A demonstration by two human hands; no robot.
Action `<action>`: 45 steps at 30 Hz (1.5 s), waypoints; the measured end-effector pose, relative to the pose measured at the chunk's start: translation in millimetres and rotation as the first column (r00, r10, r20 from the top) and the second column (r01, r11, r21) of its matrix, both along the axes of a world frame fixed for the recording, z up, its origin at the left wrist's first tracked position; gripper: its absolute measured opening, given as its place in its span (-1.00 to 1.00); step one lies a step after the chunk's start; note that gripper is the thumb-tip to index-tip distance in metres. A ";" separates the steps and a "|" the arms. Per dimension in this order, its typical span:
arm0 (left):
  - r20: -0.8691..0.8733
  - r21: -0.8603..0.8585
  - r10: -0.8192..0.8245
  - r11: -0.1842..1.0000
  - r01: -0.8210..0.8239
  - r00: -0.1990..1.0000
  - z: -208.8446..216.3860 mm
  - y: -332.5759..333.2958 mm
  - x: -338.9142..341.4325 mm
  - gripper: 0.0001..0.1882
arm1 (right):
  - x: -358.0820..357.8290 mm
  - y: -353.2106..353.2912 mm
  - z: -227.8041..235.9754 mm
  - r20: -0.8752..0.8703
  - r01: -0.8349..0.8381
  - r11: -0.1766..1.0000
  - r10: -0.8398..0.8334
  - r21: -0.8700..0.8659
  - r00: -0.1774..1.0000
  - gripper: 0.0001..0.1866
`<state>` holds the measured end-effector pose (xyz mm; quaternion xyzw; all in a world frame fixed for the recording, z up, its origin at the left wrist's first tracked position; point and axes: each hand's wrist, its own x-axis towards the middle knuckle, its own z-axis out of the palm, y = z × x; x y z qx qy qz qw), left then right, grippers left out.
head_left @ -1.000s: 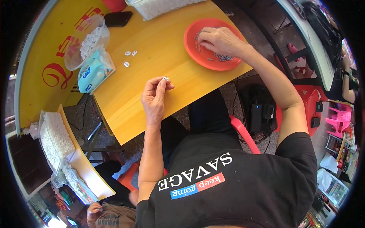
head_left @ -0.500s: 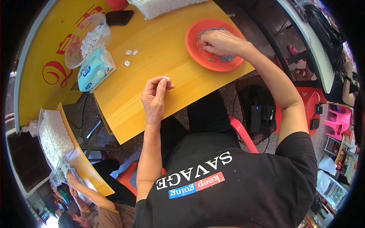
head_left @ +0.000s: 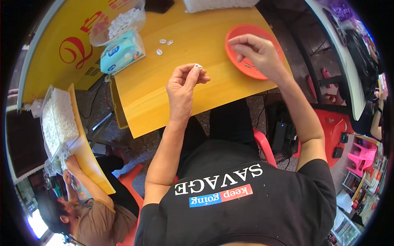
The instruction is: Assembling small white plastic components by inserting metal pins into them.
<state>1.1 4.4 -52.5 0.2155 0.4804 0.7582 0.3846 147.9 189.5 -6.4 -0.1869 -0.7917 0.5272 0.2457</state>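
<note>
We see our left hand (head_left: 183, 87) raised above the near part of the yellow table (head_left: 197, 98), fingers curled and the thumb and forefinger pinched tight on a small white piece (head_left: 198, 66) that shows just at the fingertips. Our right hand (head_left: 256, 51) hangs over the orange plate (head_left: 238, 45), which sits near the table's right edge; its fingertips are drawn together and pointing down toward the plate's middle, but we cannot tell whether anything is held between them. A few small grey bits lie in the plate under that hand, too small for us to make out. Three more small white pieces (head_left: 164, 44) lie loose on the table toward its far side, well apart from both hands and between the plate and a light blue tissue pack (head_left: 121, 53). That pack rests at the table's left edge, and just behind it, touching or nearly so, stands a clear plastic container (head_left: 119, 24) heaped with white pieces of the same sort. At the far edge we make out a white bag (head_left: 217, 4) of similar pieces and a dark flat object (head_left: 158, 5) beside it. Off the table, at the lower left, another person (head_left: 88, 217) bends over a clear tray (head_left: 57, 119) filled with white pieces, both of their hands at its near end.
</note>
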 end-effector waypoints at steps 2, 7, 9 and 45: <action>0.011 0.003 -0.008 1.000 0.008 1.000 8.2 -2.5 1.2 -0.85 | -10.8 -25.9 0.4 -0.071 0.002 0.975 -0.018 -0.224 0.997 -0.80; -0.005 0.041 0.013 0.999 -0.012 1.000 22.5 -11.3 1.9 -0.84 | -33.0 -61.3 -6.5 -0.235 -0.130 0.782 -0.022 -0.610 0.972 -0.76; -0.009 0.069 0.021 0.997 -0.020 1.000 28.0 -13.7 2.6 -0.84 | -38.4 -69.2 -7.3 -0.255 -0.160 0.720 -0.024 -0.675 0.967 -0.78; -0.126 0.095 0.109 0.991 -0.097 0.986 42.2 -15.1 6.0 -0.88 | -53.3 -86.8 0.4 -0.243 -0.108 0.896 0.000 -0.430 0.970 -0.82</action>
